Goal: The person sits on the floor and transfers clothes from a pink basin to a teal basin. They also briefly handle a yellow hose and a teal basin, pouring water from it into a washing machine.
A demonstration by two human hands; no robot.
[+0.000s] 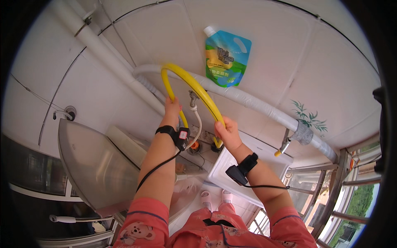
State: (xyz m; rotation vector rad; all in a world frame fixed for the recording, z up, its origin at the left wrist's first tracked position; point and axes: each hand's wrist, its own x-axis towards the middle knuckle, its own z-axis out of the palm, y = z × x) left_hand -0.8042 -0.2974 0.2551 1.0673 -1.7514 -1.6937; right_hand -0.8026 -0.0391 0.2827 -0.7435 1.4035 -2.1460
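Note:
A yellow hose [194, 83] arches up between my two hands. My left hand [172, 110] grips one side of the loop, and more of the hose hangs below it, behind my wrist. On the other side my right hand [228, 131] is closed around the hose, with a piece of yellow hose showing just below. A metal tap [193, 96] on the wall sits inside the arch, joined to a white hose [198, 119] that runs down behind my left forearm. Both wrists carry black strapped devices.
A softener pouch [227, 59] stands above a wrapped pipe [248, 99] along the wall. Below right is a white sink [229, 162]; a second tap [283, 147] overhangs it. At left stands a grey appliance [93, 161]. Barred windows [353, 201] line the right.

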